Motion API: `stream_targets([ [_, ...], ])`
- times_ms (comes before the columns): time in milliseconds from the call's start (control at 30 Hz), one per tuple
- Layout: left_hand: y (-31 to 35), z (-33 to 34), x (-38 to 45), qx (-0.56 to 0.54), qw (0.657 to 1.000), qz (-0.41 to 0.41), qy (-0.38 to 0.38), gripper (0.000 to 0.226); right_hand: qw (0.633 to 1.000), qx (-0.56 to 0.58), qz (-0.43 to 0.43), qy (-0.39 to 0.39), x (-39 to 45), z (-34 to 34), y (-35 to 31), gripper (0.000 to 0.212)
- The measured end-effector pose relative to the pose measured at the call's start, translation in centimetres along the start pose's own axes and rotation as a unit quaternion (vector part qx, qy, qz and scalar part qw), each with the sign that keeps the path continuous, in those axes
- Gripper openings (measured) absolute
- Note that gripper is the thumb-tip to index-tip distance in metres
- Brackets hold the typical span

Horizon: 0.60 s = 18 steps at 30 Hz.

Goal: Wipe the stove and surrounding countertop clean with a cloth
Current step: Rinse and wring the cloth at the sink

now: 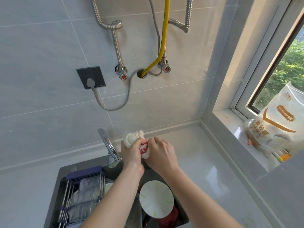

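Above the back edge of the sink (54,195), just beside the faucet (109,148), the left hand (131,153) and the right hand (162,155) both grip a bunched white cloth (136,137) with red print, fingers curled tight round it as if wringing it. The likely trouble is water: the cloth sits near the sink's rear rim, so squeezed drips could land on the pale worktop (205,162) behind and to the right instead of in the basin, leaving more to wipe. A cloth left too wet would probably smear rather than clean. A white plate (156,199) leans in the basin under the forearms, and a careless drop of the arms could knock it against the crockery in the dish rack (85,195) beside it. The stove is nowhere in view, so its state cannot be judged. Much of the cloth is hidden inside the fists, the fingertips are tucked out of sight, and whether water runs from the faucet is hard to make out. The bag (278,127) on the windowsill is partly cut off by the frame edge.
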<state>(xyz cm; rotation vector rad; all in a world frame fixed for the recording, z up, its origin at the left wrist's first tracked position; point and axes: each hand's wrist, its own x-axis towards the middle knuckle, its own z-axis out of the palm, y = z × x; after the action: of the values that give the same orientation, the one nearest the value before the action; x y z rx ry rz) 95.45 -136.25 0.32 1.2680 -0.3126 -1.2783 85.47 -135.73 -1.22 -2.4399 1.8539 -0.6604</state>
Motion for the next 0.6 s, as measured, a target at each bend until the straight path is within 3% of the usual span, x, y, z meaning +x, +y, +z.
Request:
stream_targets([
  [100,0.7,0.3,-0.1,0.045,0.998,0.048,-0.021,0.037,0.996,0.049,0.077,0.004,-0.2,-0.3,-0.8,0.025],
  [333,0.1,-1.4,-0.1,0.151,0.984,0.064,-0.075,0.045,0.952,0.232,0.141,-0.143,-1.7,0.1,-1.1,0.024],
  [433,-0.1,-1.8,-0.4,0.182,0.973,0.04,-0.133,0.044,0.9,0.336,0.189,-0.205,-2.8,0.4,-0.7,0.016],
  [600,-0.7,-2.2,-0.4,0.196,0.956,0.032,-0.218,0.036,0.806,0.498,0.211,-0.242,-4.2,0.2,-0.6,0.002],
])
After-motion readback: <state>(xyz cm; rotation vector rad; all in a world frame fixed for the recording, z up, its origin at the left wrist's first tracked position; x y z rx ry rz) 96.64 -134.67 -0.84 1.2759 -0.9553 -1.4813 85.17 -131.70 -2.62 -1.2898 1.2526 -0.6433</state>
